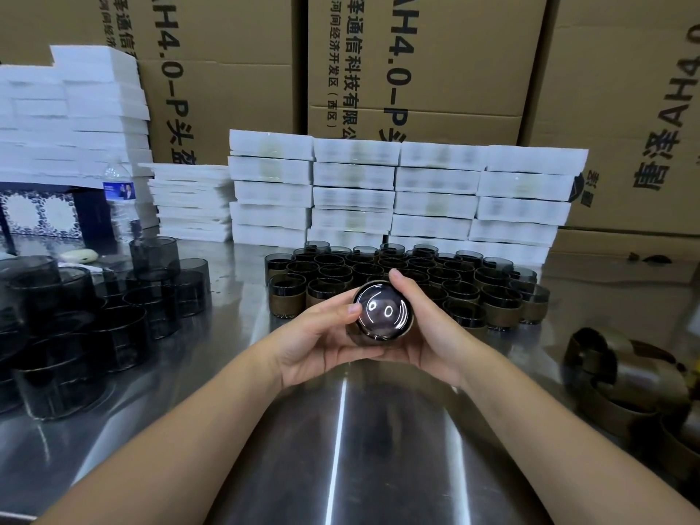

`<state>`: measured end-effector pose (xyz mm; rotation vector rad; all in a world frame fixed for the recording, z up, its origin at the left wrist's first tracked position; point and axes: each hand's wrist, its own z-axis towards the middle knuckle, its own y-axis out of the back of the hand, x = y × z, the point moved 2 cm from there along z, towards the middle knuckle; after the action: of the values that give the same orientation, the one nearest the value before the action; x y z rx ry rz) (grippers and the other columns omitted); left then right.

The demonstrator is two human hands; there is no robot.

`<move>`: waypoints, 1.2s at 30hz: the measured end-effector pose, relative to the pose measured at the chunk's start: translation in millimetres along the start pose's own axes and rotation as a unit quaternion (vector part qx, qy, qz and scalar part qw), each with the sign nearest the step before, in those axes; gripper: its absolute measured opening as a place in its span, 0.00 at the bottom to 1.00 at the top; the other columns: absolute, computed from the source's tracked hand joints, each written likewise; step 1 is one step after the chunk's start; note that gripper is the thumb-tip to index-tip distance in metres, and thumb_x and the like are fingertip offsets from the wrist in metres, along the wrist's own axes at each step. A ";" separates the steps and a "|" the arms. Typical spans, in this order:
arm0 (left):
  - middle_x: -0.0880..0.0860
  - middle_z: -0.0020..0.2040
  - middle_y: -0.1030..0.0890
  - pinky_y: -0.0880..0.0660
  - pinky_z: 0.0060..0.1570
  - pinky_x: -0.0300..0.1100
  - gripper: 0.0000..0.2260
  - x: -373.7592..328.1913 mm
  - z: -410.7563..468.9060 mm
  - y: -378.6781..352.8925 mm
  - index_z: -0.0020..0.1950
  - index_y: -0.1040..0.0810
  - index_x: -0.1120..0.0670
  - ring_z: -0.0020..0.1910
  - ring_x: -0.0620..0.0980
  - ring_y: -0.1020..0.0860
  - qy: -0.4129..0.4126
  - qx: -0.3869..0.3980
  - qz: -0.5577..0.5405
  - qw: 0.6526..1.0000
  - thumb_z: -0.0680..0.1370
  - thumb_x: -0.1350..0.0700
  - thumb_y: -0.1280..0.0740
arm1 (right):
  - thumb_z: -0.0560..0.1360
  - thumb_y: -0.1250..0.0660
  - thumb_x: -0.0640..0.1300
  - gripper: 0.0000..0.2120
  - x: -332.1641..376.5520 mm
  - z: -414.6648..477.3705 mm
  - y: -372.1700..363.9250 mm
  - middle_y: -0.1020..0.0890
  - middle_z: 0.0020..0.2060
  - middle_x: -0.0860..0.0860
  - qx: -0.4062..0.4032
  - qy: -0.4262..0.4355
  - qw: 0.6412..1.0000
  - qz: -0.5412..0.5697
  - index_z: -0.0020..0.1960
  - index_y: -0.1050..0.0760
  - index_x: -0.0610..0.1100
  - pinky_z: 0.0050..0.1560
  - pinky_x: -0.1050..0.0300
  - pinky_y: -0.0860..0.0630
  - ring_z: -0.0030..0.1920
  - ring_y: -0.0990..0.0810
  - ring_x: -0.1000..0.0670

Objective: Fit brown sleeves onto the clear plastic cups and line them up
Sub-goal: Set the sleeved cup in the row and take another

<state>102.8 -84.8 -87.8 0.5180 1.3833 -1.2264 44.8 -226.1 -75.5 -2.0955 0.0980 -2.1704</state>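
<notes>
Far left on the worktop I see the bare cups, dark-tinted and crowded together, none of them sleeved. Moving in, my left hand comes up from below with the palm turned inward. Its fingers are curled on the held cup: the thumb lies on the near rim and the rest cradle it from underneath.

The cup sits between both hands, lifted off the worktop and tipped so that one round end faces the camera. Its axis therefore runs from me toward the rows, not upright. A brownish band shows at its lower edge, but I cannot tell whether a sleeve is fully seated.

My right hand mirrors the left, its fingers wrapped round the cup's right side with one tip over the top edge. Both grips are closed on the cup, and neither hand is nearer to it than the other.

Just beyond the hands stand the sleeved cups, upright in rows. That is the relation that counts. I judge the cup must be turned upright and carried forward, away from me, into the front row, whose middle is hidden behind my hands.

Far right lies the heap of brown sleeves, well apart from the hands.
</notes>
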 end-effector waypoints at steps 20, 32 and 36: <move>0.57 0.53 0.16 0.19 0.42 0.43 0.24 7.5 2.6 1.9 0.51 0.14 0.52 0.50 0.53 0.16 0.055 -0.109 0.030 0.992 0.65 0.36 0.28 | 0.64 0.34 0.70 0.28 -7.9 1.0 -6.1 0.15 0.48 0.48 -0.050 -0.007 0.993 -0.105 0.49 0.16 0.49 0.40 0.57 0.21 0.47 0.16 0.50; 0.56 0.46 0.15 0.20 0.40 0.47 0.18 8.4 5.5 6.4 0.44 0.13 0.51 0.45 0.51 0.16 0.058 -0.194 0.107 0.973 0.68 0.38 0.29 | 0.56 0.38 0.77 0.45 -8.7 2.7 -5.2 0.16 0.52 0.48 -0.133 0.036 0.952 -0.275 0.57 0.23 0.41 0.59 0.48 0.23 0.51 0.17 0.50; 0.55 0.45 0.15 0.20 0.39 0.48 0.15 4.1 4.2 5.6 0.43 0.13 0.50 0.44 0.51 0.16 0.038 -0.189 0.120 0.974 0.70 0.40 0.30 | 0.56 0.40 0.79 0.47 -3.7 1.6 -7.8 0.17 0.53 0.45 -0.112 0.052 0.950 -0.286 0.58 0.24 0.41 0.60 0.43 0.24 0.55 0.19 0.45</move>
<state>108.5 -87.8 -92.6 0.4498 1.5255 -0.7321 46.2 -217.8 -78.1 -2.3540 -0.3076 -2.7033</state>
